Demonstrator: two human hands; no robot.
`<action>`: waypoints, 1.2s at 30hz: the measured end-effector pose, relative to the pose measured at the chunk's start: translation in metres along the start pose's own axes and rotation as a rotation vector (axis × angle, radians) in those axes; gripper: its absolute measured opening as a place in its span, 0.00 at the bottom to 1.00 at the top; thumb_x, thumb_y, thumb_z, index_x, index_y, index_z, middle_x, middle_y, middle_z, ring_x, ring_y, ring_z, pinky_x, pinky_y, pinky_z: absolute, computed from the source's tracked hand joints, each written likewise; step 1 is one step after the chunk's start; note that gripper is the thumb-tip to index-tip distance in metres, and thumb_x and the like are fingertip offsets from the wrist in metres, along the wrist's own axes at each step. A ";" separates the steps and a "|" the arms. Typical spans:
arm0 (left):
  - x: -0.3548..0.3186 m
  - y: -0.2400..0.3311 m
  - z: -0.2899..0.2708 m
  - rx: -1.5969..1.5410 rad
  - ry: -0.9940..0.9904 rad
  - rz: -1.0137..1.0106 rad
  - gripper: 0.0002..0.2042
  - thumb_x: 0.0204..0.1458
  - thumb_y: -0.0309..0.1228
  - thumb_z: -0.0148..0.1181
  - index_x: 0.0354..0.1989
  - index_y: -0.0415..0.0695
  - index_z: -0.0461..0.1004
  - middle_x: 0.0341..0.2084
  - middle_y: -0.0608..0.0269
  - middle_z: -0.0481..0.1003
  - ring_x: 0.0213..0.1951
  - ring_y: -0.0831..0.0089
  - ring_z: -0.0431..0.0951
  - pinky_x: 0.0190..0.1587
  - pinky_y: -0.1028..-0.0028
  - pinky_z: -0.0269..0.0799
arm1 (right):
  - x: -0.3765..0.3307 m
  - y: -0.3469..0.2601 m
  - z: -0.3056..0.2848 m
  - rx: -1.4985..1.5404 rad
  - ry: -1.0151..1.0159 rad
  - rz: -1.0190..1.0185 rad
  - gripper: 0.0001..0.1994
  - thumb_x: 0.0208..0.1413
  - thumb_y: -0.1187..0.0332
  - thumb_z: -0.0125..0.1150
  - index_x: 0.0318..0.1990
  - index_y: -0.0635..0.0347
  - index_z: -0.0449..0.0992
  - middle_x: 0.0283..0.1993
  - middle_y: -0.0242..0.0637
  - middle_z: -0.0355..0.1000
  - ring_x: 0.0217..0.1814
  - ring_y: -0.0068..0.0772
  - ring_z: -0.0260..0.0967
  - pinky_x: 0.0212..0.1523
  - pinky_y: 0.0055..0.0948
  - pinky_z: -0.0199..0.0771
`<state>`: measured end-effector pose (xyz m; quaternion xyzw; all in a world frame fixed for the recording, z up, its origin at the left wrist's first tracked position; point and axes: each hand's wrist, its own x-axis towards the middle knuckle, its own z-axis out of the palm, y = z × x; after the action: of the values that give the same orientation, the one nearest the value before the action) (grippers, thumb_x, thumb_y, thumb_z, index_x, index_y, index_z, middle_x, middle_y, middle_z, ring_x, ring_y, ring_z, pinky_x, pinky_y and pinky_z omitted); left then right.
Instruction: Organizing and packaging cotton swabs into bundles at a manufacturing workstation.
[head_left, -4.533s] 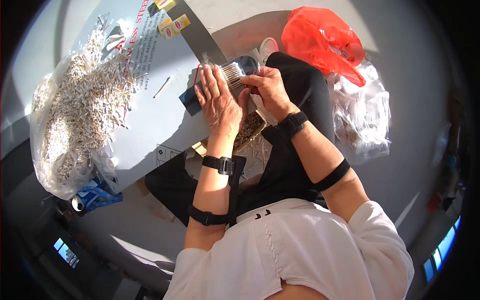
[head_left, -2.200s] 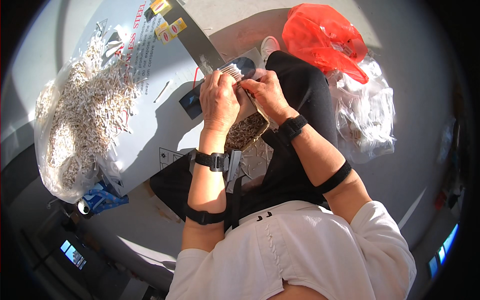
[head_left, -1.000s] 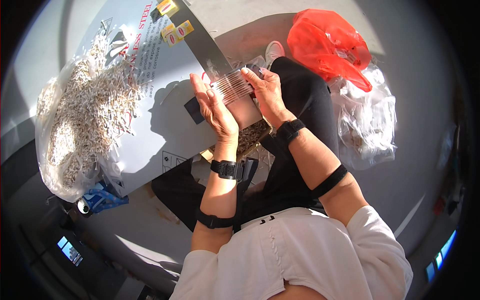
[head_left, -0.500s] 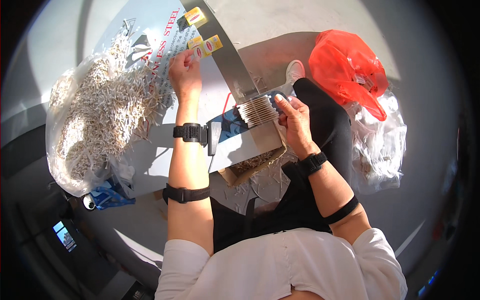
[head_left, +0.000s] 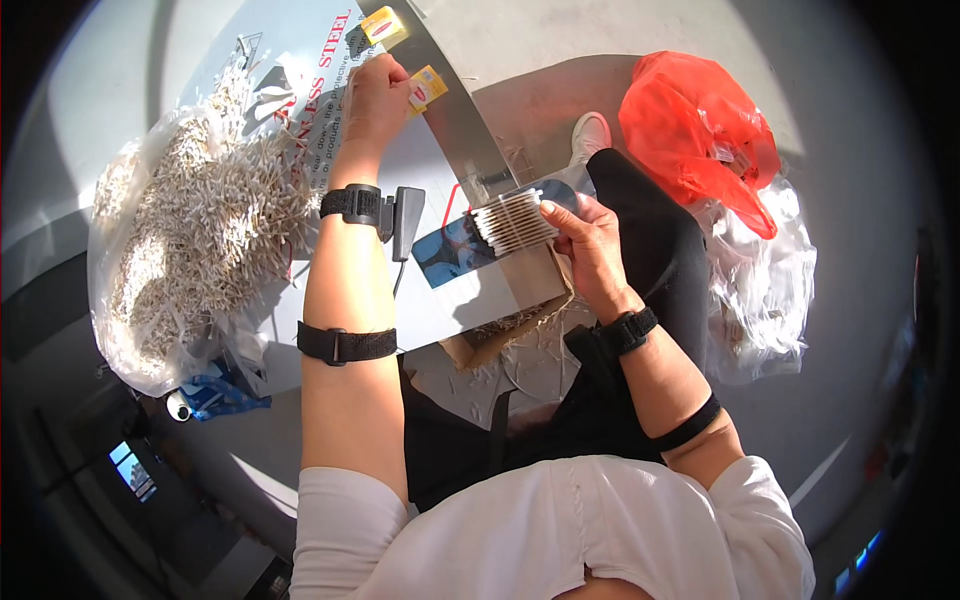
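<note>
In my right hand (head_left: 595, 245) is a flat row of cotton swabs (head_left: 510, 224), lying side by side, with my thumb pressed on its right end. Clear plastic seems to surround this row. My left hand (head_left: 375, 105) is at the far part of the table, its fingers curled together against the left edge of a small yellow card (head_left: 427, 90). What lies inside those fingers is hidden. Beyond it rests a yellow packet or stack of cards (head_left: 384, 27).
A big clear bag (head_left: 125, 345) spills loose cotton swabs (head_left: 215, 220) across the table's left side. Under the table's near edge stands an open cardboard box (head_left: 475, 345). On the right are a red plastic bag (head_left: 690, 130) and a clear bag (head_left: 765, 280).
My left hand has moved farther away and now covers the place where a second yellow card lay. My right hand keeps the swabs in nearly the same spot.
</note>
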<state>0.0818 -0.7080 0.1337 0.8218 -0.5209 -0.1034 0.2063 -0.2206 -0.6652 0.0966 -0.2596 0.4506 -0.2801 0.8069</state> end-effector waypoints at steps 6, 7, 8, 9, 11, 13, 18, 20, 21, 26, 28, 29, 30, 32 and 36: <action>-0.080 0.035 -0.010 -0.645 -0.036 -0.343 0.05 0.46 0.19 0.64 0.24 0.34 0.74 0.17 0.64 0.74 0.19 0.82 0.71 0.22 0.79 0.65 | 0.003 0.002 -0.001 0.010 -0.003 -0.012 0.08 0.51 0.67 0.73 0.32 0.58 0.80 0.26 0.23 0.75 0.23 0.10 0.62 0.24 0.17 0.60; -0.103 0.043 -0.010 -0.672 -0.074 -0.383 0.04 0.46 0.18 0.63 0.24 0.34 0.73 0.17 0.64 0.74 0.19 0.81 0.71 0.22 0.79 0.65 | 0.001 0.001 0.001 0.035 -0.016 -0.037 0.07 0.51 0.68 0.72 0.34 0.60 0.80 0.28 0.25 0.76 0.25 0.12 0.65 0.27 0.18 0.63; -0.124 0.046 -0.008 -0.700 -0.079 -0.426 0.03 0.46 0.17 0.62 0.24 0.34 0.73 0.17 0.64 0.74 0.19 0.81 0.71 0.22 0.79 0.65 | 0.000 0.000 0.002 0.061 -0.033 -0.062 0.07 0.52 0.69 0.71 0.35 0.62 0.80 0.30 0.26 0.77 0.28 0.14 0.67 0.29 0.19 0.67; -0.141 0.051 -0.004 -0.732 -0.086 -0.465 0.03 0.46 0.16 0.61 0.24 0.34 0.73 0.17 0.64 0.74 0.19 0.82 0.71 0.22 0.80 0.66 | 0.003 0.002 -0.004 0.022 -0.031 -0.051 0.07 0.53 0.71 0.70 0.37 0.64 0.80 0.33 0.29 0.78 0.31 0.16 0.70 0.34 0.20 0.70; -0.167 0.057 0.006 -0.716 -0.037 -0.483 0.02 0.46 0.16 0.58 0.24 0.35 0.73 0.16 0.64 0.74 0.19 0.81 0.71 0.23 0.79 0.66 | 0.002 0.002 -0.003 0.032 -0.036 -0.056 0.07 0.53 0.71 0.70 0.37 0.64 0.80 0.32 0.29 0.78 0.31 0.16 0.70 0.33 0.20 0.70; -0.177 0.060 0.011 -0.626 -0.016 -0.467 0.02 0.44 0.17 0.58 0.23 0.36 0.73 0.16 0.64 0.74 0.20 0.80 0.72 0.24 0.77 0.67 | 0.000 0.001 0.000 0.044 -0.048 -0.062 0.07 0.53 0.71 0.69 0.36 0.64 0.80 0.32 0.29 0.78 0.31 0.15 0.70 0.33 0.20 0.70; -0.174 0.071 0.026 -0.451 0.009 -0.390 0.02 0.42 0.20 0.59 0.21 0.36 0.74 0.15 0.57 0.75 0.20 0.73 0.74 0.27 0.71 0.70 | 0.002 0.003 0.001 0.051 -0.033 -0.078 0.06 0.53 0.72 0.70 0.34 0.64 0.80 0.30 0.29 0.78 0.28 0.15 0.69 0.30 0.19 0.69; -0.170 0.076 0.029 -0.448 -0.016 -0.401 0.02 0.42 0.20 0.59 0.21 0.36 0.74 0.15 0.56 0.75 0.20 0.70 0.75 0.27 0.71 0.70 | 0.002 0.005 0.001 0.033 -0.028 -0.093 0.06 0.52 0.69 0.71 0.32 0.60 0.78 0.27 0.25 0.75 0.25 0.13 0.65 0.27 0.18 0.64; -0.168 0.078 0.031 -0.422 -0.026 -0.370 0.01 0.42 0.20 0.59 0.21 0.36 0.74 0.15 0.55 0.75 0.20 0.70 0.75 0.27 0.70 0.71 | 0.003 0.006 0.001 0.012 -0.025 -0.104 0.08 0.52 0.66 0.72 0.30 0.56 0.77 0.24 0.20 0.72 0.22 0.10 0.60 0.23 0.18 0.58; -0.159 0.085 0.039 -0.435 -0.048 -0.317 0.02 0.42 0.19 0.59 0.21 0.36 0.74 0.16 0.53 0.76 0.19 0.67 0.76 0.26 0.69 0.71 | 0.010 0.011 -0.004 -0.007 -0.015 -0.122 0.08 0.54 0.64 0.70 0.29 0.55 0.77 0.24 0.20 0.71 0.22 0.10 0.60 0.22 0.17 0.56; -0.157 0.095 0.031 -0.430 -0.096 -0.340 0.03 0.43 0.18 0.61 0.21 0.36 0.73 0.16 0.53 0.76 0.20 0.65 0.77 0.27 0.67 0.72 | 0.009 0.007 -0.002 -0.022 0.005 -0.096 0.09 0.54 0.63 0.70 0.29 0.55 0.77 0.23 0.19 0.71 0.21 0.09 0.59 0.22 0.17 0.55; -0.158 0.092 0.036 -0.431 -0.101 -0.341 0.03 0.43 0.18 0.61 0.21 0.36 0.73 0.16 0.53 0.76 0.20 0.65 0.77 0.27 0.67 0.72 | 0.008 0.004 -0.001 -0.017 0.032 -0.066 0.09 0.55 0.62 0.69 0.29 0.55 0.77 0.23 0.19 0.71 0.21 0.09 0.58 0.21 0.16 0.54; -0.157 0.090 0.038 -0.427 -0.077 -0.317 0.05 0.43 0.19 0.62 0.20 0.36 0.73 0.16 0.53 0.75 0.20 0.64 0.77 0.27 0.67 0.72 | 0.006 0.000 0.002 -0.012 0.056 -0.038 0.10 0.56 0.60 0.68 0.29 0.55 0.78 0.23 0.19 0.70 0.21 0.09 0.57 0.21 0.16 0.53; -0.159 0.086 0.042 -0.422 -0.052 -0.293 0.06 0.43 0.19 0.63 0.20 0.36 0.72 0.16 0.54 0.75 0.20 0.63 0.77 0.27 0.66 0.72 | 0.008 0.005 0.004 0.002 0.027 -0.076 0.12 0.56 0.59 0.67 0.28 0.55 0.78 0.23 0.19 0.70 0.20 0.09 0.56 0.21 0.16 0.52; -0.161 0.098 0.040 -0.344 -0.050 -0.276 0.06 0.43 0.20 0.66 0.25 0.37 0.72 0.21 0.53 0.75 0.24 0.60 0.77 0.30 0.65 0.72 | 0.004 0.003 0.005 -0.006 -0.018 -0.158 0.14 0.58 0.55 0.65 0.28 0.55 0.79 0.23 0.19 0.69 0.20 0.10 0.54 0.22 0.17 0.52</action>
<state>-0.0836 -0.6089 0.1340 0.8352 -0.3833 -0.2382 0.3143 -0.2139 -0.6653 0.0948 -0.2991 0.4223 -0.3391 0.7857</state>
